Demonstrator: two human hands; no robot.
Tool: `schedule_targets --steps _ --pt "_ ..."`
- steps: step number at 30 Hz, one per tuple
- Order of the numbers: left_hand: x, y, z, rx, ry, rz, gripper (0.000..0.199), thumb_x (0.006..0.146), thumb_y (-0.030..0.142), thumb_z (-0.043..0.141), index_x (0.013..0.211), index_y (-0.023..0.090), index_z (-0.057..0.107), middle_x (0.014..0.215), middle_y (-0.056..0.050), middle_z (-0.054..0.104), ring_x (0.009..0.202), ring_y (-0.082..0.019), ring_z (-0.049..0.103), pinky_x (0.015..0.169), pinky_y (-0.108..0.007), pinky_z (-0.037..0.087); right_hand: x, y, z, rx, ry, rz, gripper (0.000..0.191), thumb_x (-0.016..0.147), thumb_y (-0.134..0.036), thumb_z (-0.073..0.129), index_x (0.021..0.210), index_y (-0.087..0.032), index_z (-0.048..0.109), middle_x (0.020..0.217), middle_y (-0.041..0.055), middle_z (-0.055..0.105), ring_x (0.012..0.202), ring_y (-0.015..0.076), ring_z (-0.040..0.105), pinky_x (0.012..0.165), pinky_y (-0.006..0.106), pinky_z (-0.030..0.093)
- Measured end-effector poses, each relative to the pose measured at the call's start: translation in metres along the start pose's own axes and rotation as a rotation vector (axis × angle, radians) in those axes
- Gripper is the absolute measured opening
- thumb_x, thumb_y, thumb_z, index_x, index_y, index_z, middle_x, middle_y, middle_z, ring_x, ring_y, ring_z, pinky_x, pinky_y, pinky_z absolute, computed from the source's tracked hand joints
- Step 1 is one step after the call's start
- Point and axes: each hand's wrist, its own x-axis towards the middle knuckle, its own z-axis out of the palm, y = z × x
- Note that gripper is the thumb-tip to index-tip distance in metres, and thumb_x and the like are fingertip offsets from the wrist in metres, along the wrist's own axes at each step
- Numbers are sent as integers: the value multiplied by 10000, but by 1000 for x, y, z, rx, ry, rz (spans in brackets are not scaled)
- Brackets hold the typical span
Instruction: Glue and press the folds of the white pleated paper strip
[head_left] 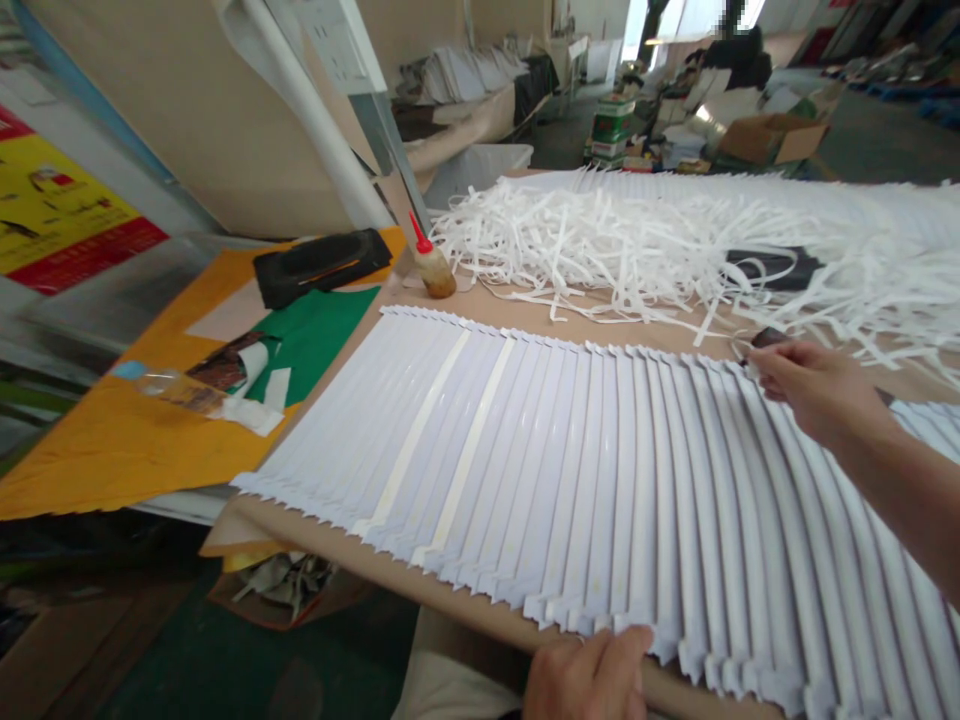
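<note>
Overlapping white folded paper strips (517,450) lie side by side across the brown-covered table, their ends forming jagged edges. At the near edge, my left hand (589,675) has its fingers curled and pressed together on the strip ends. My right hand (821,385) is closed in a pinch at the far edge of the row. A dark piece (769,338) shows just behind its fingertips; whether it is held or lies on the table, I cannot tell. What sits inside the pinch is hidden by the fingers.
Behind the row lies a heap of loose white ribbons (600,240) with a black object (772,268) among them. A glue bottle with a red nozzle (435,268) stands at the far left corner. A clear plastic bottle (176,388) rests on orange material (97,430).
</note>
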Motion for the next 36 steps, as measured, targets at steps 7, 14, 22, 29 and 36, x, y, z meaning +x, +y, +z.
schedule_targets --steps 7,14,22,29,36 --pt "31 36 10 -467 -286 -279 317 929 259 530 1235 215 597 981 -52 719 856 -200 693 620 -283 504 -211 40 -9 787 -196 602 389 624 -523 884 762 -250 645 738 35 531 593 131 450 434 278 393" --pt "44 57 5 -460 -495 -372 254 1002 412 502 1013 217 664 848 -18 709 741 -184 655 674 -300 476 -297 22 21 1031 -360 646 359 788 -502 799 771 -190 624 647 -9 535 601 99 458 585 237 446" --pt "20 43 -17 -475 -447 -456 162 965 234 540 841 197 637 715 14 643 663 -135 585 622 -256 373 -300 11 5 230 -582 -27 374 964 -508 583 764 -196 633 628 2 583 562 120 505 546 260 374" --pt "8 39 -26 -516 -305 -526 181 972 252 534 835 184 631 728 4 643 678 -134 586 639 -245 395 -256 -15 3 -150 -540 -760 197 989 -334 570 1099 -245 707 1064 75 738 1050 249 661 960 424 448" --pt "-2 23 -24 -589 -232 -712 209 985 290 522 878 162 648 653 18 599 638 -121 577 606 -216 413 -214 -33 17 -144 -849 -495 223 968 -384 568 895 -220 700 838 31 720 724 153 652 654 263 458"
